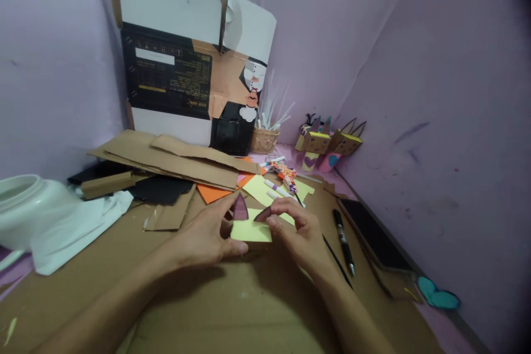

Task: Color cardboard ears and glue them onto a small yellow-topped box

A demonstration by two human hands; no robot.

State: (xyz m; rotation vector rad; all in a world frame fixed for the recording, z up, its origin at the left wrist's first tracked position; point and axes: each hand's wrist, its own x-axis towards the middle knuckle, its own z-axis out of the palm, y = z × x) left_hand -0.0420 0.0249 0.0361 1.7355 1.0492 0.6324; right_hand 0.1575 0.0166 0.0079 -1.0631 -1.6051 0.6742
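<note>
My left hand (pixel 209 232) grips the left side of a small cardboard box (pixel 251 230) topped with yellow paper, its thumb along the front edge. A purple pointed paper ear (pixel 240 208) stands upright at the box's left end, close to my left fingers. Between the thumb and fingers of my right hand (pixel 296 227) is a second purple ear (pixel 262 214), tilted over the right part of the yellow top. Whether this ear is fixed to the box I cannot tell. Most of the box's sides are hidden.
Behind my hands lie yellow paper (pixel 259 191), markers (pixel 277 187) and cardboard strips (pixel 178 163). A white pot (pixel 25 210) with a cloth is at left. A pen (pixel 343 240) and a dark flat phone-like slab (pixel 377 235) lie at right. Box-headed paper figures (pixel 318 144) stand behind.
</note>
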